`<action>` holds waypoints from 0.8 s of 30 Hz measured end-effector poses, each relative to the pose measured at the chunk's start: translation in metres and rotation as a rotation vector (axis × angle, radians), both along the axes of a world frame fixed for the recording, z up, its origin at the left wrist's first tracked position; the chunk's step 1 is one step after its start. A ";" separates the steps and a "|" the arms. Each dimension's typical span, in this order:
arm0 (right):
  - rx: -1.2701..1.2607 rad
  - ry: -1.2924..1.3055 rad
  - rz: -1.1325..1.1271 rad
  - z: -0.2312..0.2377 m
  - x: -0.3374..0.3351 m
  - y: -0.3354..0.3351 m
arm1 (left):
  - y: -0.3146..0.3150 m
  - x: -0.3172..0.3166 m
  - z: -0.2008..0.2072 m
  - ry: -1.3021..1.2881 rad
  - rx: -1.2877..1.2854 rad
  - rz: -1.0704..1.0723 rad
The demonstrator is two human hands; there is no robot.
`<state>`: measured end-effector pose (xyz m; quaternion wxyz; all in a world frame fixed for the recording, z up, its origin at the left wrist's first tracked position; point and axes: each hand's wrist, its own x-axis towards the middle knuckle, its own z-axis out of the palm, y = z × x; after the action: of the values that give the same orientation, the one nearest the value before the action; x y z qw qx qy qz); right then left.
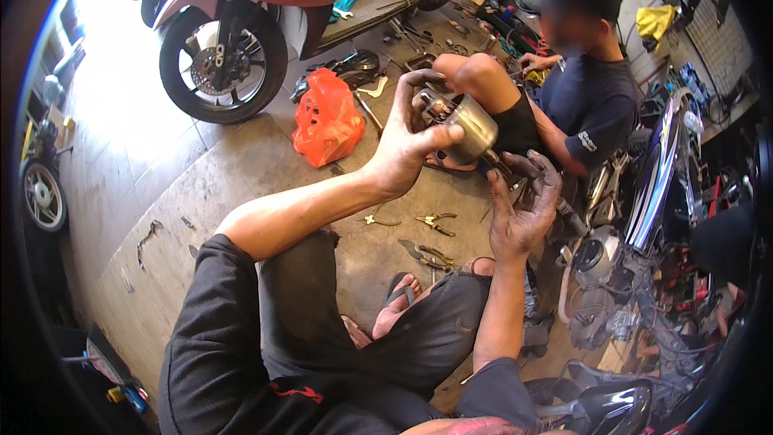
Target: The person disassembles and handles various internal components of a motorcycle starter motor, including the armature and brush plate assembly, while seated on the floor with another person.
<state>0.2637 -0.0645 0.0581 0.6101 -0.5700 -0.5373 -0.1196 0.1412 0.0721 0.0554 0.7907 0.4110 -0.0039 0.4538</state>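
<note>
My left hand [407, 141] grips a small electric motor [471, 130], which looks like a starter motor. It has a dull metal cylindrical housing, with copper-coloured windings showing at its upper left end. The thumb presses the housing's side and the fingers curl round the far end. My right hand [525, 208] is at the lower right end, thumb and fingertips closed about the narrow shaft [499, 164]; part of that contact is hidden. Both hands are smeared with dark grease. Below them on the floor lie pliers [435, 224] and another pair with yellow-black handles [435, 256].
A person [588, 89] sits opposite, among scattered tools. A red plastic bag [328, 117] lies left of my left hand, before a parked scooter [225, 56]. Along the right side stands a partly stripped motorcycle [636, 274]. A third pair of pliers [378, 220] rests on the floor.
</note>
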 end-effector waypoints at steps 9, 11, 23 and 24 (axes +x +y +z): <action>-0.230 -0.036 -0.005 -0.004 0.010 0.002 | -0.002 -0.008 0.001 0.033 0.461 0.258; -0.278 -0.138 -0.029 0.000 0.012 0.000 | -0.004 -0.007 -0.004 -0.004 0.498 0.282; -0.281 -0.200 0.062 0.001 0.015 0.001 | 0.000 -0.006 -0.008 0.012 0.706 0.402; -0.271 -0.214 0.080 0.002 0.015 0.000 | -0.001 -0.006 -0.009 0.004 0.741 0.416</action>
<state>0.2786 -0.0640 0.0602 0.4711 -0.6091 -0.6328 -0.0815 0.1351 0.0716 0.0462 0.4811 0.6603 -0.0822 0.5708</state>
